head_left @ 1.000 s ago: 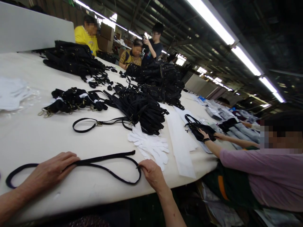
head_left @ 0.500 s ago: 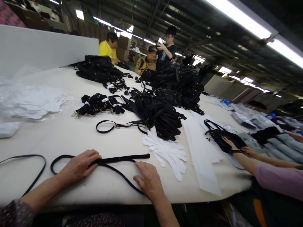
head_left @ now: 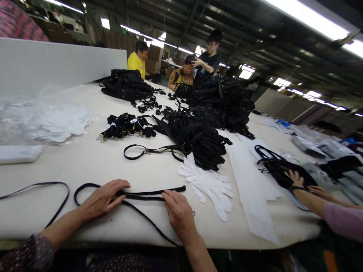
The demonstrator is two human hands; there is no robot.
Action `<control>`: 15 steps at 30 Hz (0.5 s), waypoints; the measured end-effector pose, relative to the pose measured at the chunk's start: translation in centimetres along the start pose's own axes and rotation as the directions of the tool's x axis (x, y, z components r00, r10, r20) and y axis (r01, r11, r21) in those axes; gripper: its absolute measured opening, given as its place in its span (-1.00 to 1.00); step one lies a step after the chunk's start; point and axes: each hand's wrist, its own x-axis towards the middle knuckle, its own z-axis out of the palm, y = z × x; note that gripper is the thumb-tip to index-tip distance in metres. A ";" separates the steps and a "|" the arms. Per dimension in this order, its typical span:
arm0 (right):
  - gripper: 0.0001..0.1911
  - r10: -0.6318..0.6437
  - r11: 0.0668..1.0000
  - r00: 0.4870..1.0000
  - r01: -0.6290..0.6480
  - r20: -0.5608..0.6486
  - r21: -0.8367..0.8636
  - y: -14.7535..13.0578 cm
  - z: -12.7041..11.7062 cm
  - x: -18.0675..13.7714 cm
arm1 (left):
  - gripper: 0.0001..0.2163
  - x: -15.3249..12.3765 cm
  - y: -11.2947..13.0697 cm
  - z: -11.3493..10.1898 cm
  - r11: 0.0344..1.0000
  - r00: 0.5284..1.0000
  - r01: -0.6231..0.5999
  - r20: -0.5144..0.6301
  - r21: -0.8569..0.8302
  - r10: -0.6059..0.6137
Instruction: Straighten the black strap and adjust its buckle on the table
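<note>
A long black strap (head_left: 147,193) lies folded on the cream table (head_left: 93,162) in front of me. My left hand (head_left: 101,198) rests flat on its left part, fingers stretched out and pressing it down. Over the strap's right part, my right hand (head_left: 179,215) lies palm down with fingers extended, near a small metal ring. Another thin black strap loop (head_left: 52,185) lies at the far left.
White gloves (head_left: 208,186) lie right of my hands, beside a heap of black straps (head_left: 198,138). More black piles (head_left: 129,88) and bagged white gloves (head_left: 53,121) sit further back. A co-worker's hands (head_left: 296,179) handle a black item at right. Several people stand at the far end.
My view has shifted left and the hands have drawn closer together along the strap; the right hand went from pinching the strap's loop end to lying flat on it.
</note>
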 end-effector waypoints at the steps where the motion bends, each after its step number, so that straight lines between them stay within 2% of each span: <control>1: -0.58 -0.011 1.000 1.000 0.011 0.003 -0.006 0.0 0.1 0.3 | -0.67 -0.1 0.2 -0.2 1.000 1.000 -0.008 0.008 0.010 0.008; 5: -0.61 0.063 0.998 0.992 -0.065 0.111 0.016 0.6 0.5 1.7 | -0.73 -0.1 1.3 -1.1 0.995 0.992 -0.080 0.100 0.053 0.075; 9: -0.71 0.163 0.979 0.948 -0.191 0.275 0.077 2.0 0.0 2.3 | -0.83 0.0 1.7 -1.4 0.983 0.974 -0.146 0.189 0.109 0.124; 12: -0.72 0.223 0.959 0.925 -0.265 0.309 0.101 3.3 -1.0 2.0 | -0.79 -0.3 0.4 -1.1 0.982 0.979 -0.138 0.166 0.127 0.116; 15: -0.74 0.272 0.937 0.911 -0.325 0.311 0.132 4.5 -1.9 1.2 | -0.80 -0.9 -1.9 -0.9 0.990 0.995 -0.064 0.089 0.128 0.053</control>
